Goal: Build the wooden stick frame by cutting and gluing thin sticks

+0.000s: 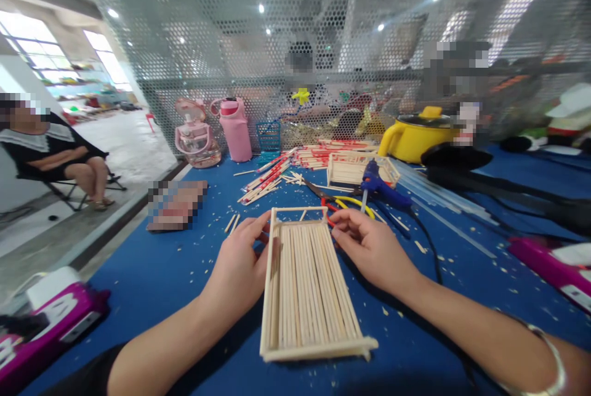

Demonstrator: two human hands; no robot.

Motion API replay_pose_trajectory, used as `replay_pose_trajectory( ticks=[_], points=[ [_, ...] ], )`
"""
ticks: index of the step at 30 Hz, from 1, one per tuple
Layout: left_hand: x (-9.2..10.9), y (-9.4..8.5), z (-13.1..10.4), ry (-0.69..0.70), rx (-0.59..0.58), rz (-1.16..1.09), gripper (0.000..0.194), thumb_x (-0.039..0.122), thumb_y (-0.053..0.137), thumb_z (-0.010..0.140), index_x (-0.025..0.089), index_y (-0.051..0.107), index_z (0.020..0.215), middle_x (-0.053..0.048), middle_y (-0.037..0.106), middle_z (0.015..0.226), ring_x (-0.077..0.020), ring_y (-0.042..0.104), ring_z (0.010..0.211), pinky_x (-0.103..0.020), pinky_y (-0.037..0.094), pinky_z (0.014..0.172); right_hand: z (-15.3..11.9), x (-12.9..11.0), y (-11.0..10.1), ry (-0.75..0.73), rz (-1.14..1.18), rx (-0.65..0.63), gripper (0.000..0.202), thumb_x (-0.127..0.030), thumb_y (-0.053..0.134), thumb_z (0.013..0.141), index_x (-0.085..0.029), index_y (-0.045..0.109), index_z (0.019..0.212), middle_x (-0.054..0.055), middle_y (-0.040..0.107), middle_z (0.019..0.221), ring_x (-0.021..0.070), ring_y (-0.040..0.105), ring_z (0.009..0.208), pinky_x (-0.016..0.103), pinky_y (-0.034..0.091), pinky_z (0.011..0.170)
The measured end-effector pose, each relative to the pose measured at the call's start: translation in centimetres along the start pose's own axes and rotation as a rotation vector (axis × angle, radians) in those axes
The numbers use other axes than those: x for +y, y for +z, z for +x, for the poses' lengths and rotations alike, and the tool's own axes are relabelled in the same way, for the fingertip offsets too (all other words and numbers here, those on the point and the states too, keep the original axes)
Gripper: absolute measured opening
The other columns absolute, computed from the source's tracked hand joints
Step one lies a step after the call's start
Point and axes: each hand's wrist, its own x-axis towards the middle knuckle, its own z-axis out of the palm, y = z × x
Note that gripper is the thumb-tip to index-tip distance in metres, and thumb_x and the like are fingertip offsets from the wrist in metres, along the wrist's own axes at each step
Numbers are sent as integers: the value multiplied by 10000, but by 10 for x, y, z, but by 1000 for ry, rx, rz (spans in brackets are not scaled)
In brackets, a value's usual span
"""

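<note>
A shallow tray built of thin wooden sticks (311,285) lies before me, its floor a row of parallel sticks with a low stick rim around it. My left hand (247,254) grips the left side of the tray, thumb near and fingers behind the edge. Around the far right corner, my right hand (369,242) has its thumb and fingers closed together against the rim. Just beyond that corner lie pliers with red and yellow handles (353,202) and a blue glue gun (381,183). Two short stick pieces (232,223) rest beside my left fingers.
Bundled sticks in red-marked packs (272,177) and a second stick frame (346,168) lie farther back. Clear glue sticks (443,193), a yellow pot (415,140) and a pink bottle (236,131) stand or lie around. Purple power strips (60,328) flank the blue table. A person sits at left.
</note>
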Motion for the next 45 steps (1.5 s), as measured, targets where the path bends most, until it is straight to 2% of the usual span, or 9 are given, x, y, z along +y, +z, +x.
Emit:
replay_pose_trajectory(
  ticks=[5,10,16,22,24,29,33,40,45],
  points=[
    [1,1,0,12,6,-62,394,232,479,878,204,569,1260,-72,629,948,-178,602,833,-300,528,746,1,3,1,45,56,-13,132,-299,531,861,-213,571,952,18,635,737,171,633,667,304,544,614],
    [3,2,0,-34,-3,-130,403,236,479,876,171,559,1265,-78,607,956,-176,590,821,-309,526,751,1,0,0,53,58,-20,150,-316,529,861,-207,559,960,25,642,759,167,627,657,302,547,610],
    [2,0,1,-80,-35,-92,413,217,484,862,168,540,1268,-79,596,955,-169,587,787,-309,515,737,1,-5,-3,40,15,-38,108,-311,530,857,-218,554,907,24,649,745,165,638,658,283,544,597],
    [0,0,3,-62,-76,-37,368,255,488,880,193,561,1235,-78,652,950,-204,602,859,-346,497,790,1,-8,-4,94,57,-52,127,-278,520,851,-222,540,963,38,670,792,175,667,711,292,555,634],
    [-2,0,2,-84,-79,-35,376,285,509,877,202,565,1240,-75,660,964,-201,611,862,-325,508,766,-1,-9,-4,124,79,-57,125,-263,521,844,-218,536,960,41,662,797,169,663,717,284,554,638],
    [-5,-1,-1,-167,-82,-57,428,351,583,844,233,571,1254,-62,659,1013,-168,631,786,-226,518,571,-3,-11,-3,220,135,-76,249,-238,535,833,-210,506,1079,33,633,845,140,636,710,253,545,637],
    [-4,-2,-1,-149,-79,-32,428,357,593,841,215,584,1245,-72,655,1060,-162,642,797,-209,520,559,-5,-11,-2,222,178,-111,277,-227,512,854,-205,493,1130,30,612,869,124,621,731,244,539,675],
    [-2,-2,0,-36,-61,-11,393,296,494,895,188,570,1265,-71,660,995,-148,629,762,-257,534,712,-7,-4,-2,164,203,-148,332,-189,501,846,-177,467,1175,45,598,889,127,617,746,260,526,694],
    [-10,-5,6,-33,12,33,366,197,432,869,160,642,1166,-76,696,1022,-196,638,930,-316,503,838,-3,-2,-5,146,138,-103,414,-89,474,756,-183,470,1159,16,588,816,117,600,620,272,510,618]
  ],
)
